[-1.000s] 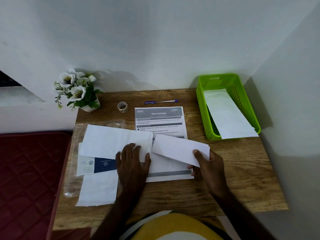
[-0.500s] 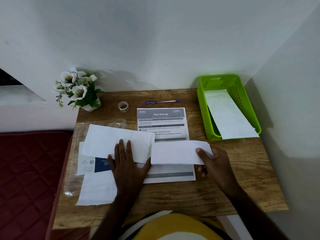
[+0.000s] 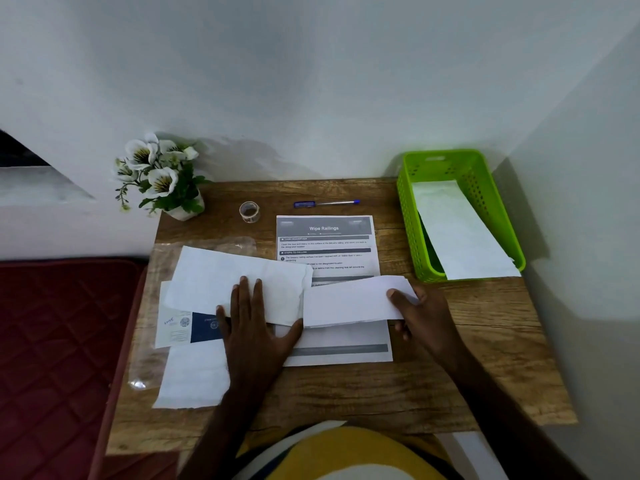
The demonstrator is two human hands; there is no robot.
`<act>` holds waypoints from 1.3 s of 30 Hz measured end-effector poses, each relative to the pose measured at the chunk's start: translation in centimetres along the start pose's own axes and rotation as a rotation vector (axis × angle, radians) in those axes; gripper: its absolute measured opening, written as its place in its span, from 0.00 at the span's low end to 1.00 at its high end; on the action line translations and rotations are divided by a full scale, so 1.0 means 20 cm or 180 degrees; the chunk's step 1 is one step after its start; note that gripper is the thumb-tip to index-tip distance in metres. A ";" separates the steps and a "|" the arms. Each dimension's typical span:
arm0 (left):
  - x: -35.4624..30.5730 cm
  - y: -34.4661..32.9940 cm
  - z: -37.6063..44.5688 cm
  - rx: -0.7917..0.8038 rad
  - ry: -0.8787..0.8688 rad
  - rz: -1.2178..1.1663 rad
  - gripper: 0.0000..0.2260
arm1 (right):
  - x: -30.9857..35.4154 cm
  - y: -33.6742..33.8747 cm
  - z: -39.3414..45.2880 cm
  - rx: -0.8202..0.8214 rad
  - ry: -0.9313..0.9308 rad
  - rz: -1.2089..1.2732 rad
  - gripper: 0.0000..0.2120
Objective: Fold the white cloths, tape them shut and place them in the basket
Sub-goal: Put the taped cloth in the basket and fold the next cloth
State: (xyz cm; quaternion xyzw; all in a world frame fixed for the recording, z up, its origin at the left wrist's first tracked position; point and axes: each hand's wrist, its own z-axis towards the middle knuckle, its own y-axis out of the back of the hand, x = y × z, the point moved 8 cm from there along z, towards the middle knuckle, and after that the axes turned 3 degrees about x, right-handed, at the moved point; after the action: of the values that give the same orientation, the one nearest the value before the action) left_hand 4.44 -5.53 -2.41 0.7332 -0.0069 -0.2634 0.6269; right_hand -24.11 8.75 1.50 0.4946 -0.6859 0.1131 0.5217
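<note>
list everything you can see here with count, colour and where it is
wooden table: 1, brown, against the wall
white cloths: 4; one being folded, one under the left hand, one at the table's front left, one in the basket
basket: 1, green, table's far right
instruction sheet: 1, white and grey, centre
tape roll: 1, clear, far centre-left
pen: 1, blue, far centre
flower pot: 1, white flowers, far left corner
card: 1, white and navy, left
clear plastic bag: 1, left edge
left hand: pressing flat on a cloth
right hand: pinching the folded cloth's end
</note>
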 end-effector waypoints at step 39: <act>-0.02 0.04 0.00 0.0123 0.0050 -0.0082 0.50 | -0.02 -0.18 0.06 -0.0330 -0.0055 0.0434 0.13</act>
State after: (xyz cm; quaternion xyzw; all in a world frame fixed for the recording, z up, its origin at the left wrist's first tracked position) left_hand 4.44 -5.59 -1.50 0.7472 0.0024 -0.2655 0.6092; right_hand -22.05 6.48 -0.66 0.4200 -0.7273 0.1084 0.5319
